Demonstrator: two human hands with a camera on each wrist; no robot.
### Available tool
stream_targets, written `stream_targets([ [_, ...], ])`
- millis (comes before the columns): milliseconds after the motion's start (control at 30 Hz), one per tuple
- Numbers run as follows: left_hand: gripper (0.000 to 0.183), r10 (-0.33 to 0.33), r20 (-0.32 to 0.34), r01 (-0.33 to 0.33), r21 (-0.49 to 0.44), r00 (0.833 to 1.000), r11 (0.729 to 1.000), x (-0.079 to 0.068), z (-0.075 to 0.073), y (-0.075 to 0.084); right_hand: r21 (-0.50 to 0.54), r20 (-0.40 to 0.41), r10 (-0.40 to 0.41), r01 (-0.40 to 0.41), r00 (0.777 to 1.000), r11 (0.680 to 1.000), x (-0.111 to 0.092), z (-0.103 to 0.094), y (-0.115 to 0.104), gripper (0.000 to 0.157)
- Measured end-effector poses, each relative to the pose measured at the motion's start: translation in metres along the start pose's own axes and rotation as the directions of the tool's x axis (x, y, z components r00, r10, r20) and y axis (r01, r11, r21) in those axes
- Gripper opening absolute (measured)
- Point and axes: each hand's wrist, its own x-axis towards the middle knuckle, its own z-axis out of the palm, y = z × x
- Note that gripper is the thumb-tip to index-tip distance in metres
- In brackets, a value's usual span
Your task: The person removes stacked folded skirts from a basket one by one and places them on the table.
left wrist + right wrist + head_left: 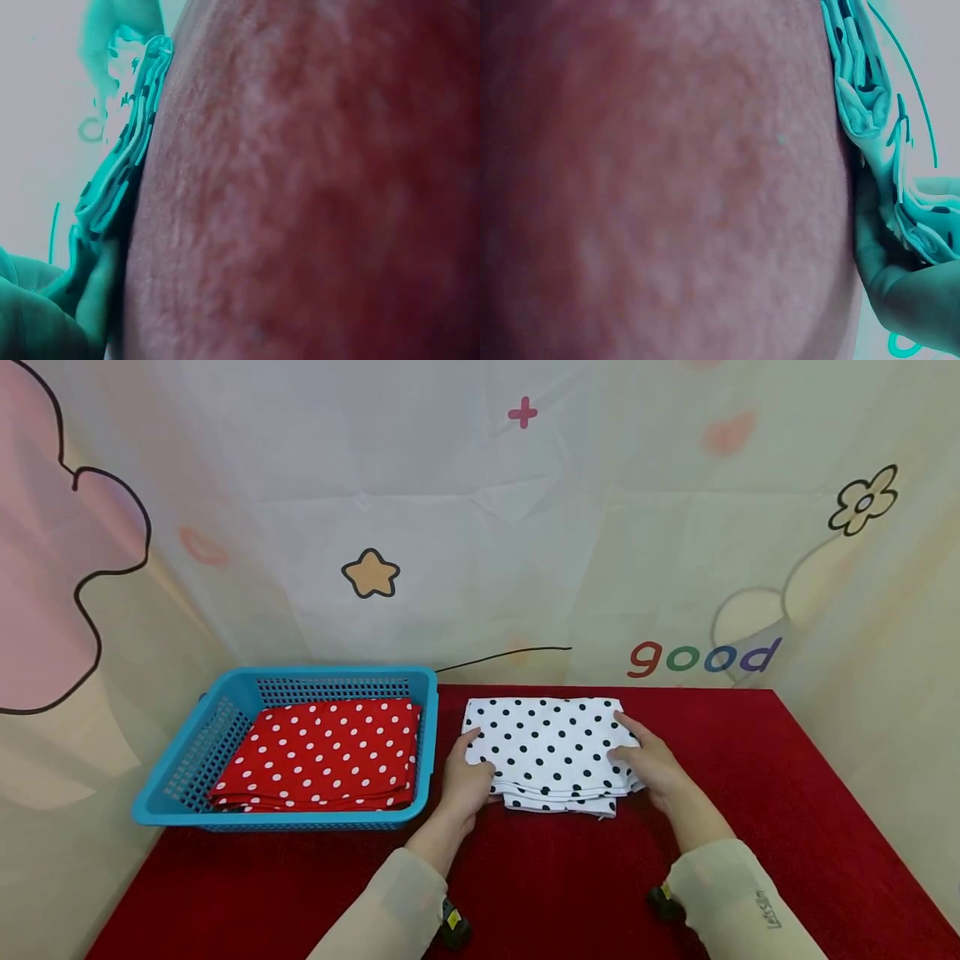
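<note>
A folded white cloth with black dots (551, 747) lies at the middle of the red table, its layered edges facing me. At its left side my left hand (467, 781) pinches it, thumb on top. My right hand (654, 764) grips the opposite side, thumb above and other fingers partly hidden. In the left wrist view the stacked folds (124, 172) show near the left fingers (97, 292). The right wrist view has the right hand (907, 289) with fingers beneath the cloth's folded layers (866, 97).
Left of the cloth stands a blue plastic basket (433, 735) holding a folded red cloth with white dots (322, 752). The red-covered table (555, 885) ends at a printed pale curtain (480, 527) behind and along both sides.
</note>
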Motion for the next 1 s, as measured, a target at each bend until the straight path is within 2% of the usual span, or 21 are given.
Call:
stream_targets([
  [100, 0.067, 0.058, -0.053, -0.051, 0.113, 0.997, 0.992, -0.004, 0.003, 0.008, -0.038, -0.029, -0.007, 0.006, 1.0, 0.999, -0.004, -0.002, -0.007, 0.073],
  [167, 0.065, 0.103, -0.073, -0.087, 0.194, 0.992, 0.977, -0.008, 0.004, 0.014, -0.06, -0.044, -0.012, 0.009, 0.999, 0.998, -0.007, -0.003, -0.011, 0.071],
  [400, 0.067, 0.207, -0.056, -0.172, 0.37, 0.977, 0.913, -0.019, 0.004, 0.026, -0.13, -0.091, -0.014, 0.002, 0.996, 0.992, -0.015, -0.002, -0.023, 0.069],
  [500, 0.069, 0.225, -0.05, -0.187, 0.399, 0.973, 0.898, -0.022, 0.003, 0.031, -0.138, -0.128, -0.001, -0.017, 0.992, 0.99, -0.019, 0.0, -0.029, 0.069],
  [633, 0.066, 0.227, -0.012, -0.203, 0.407, 0.974, 0.89, -0.026, 0.002, 0.036, -0.139, -0.159, -0.003, -0.019, 0.987, 0.99, -0.026, 0.002, -0.039, 0.066],
  [800, 0.06, 0.217, 0.053, -0.22, 0.4, 0.975, 0.89, -0.032, 0.001, 0.045, -0.149, -0.151, -0.057, 0.034, 0.987, 0.988, -0.037, 0.007, -0.051, 0.061],
  [1000, 0.055, 0.231, 0.088, -0.247, 0.379, 0.969, 0.892, -0.041, -0.003, 0.057, -0.156, -0.131, -0.108, 0.087, 0.985, 0.984, -0.048, 0.014, -0.065, 0.062],
])
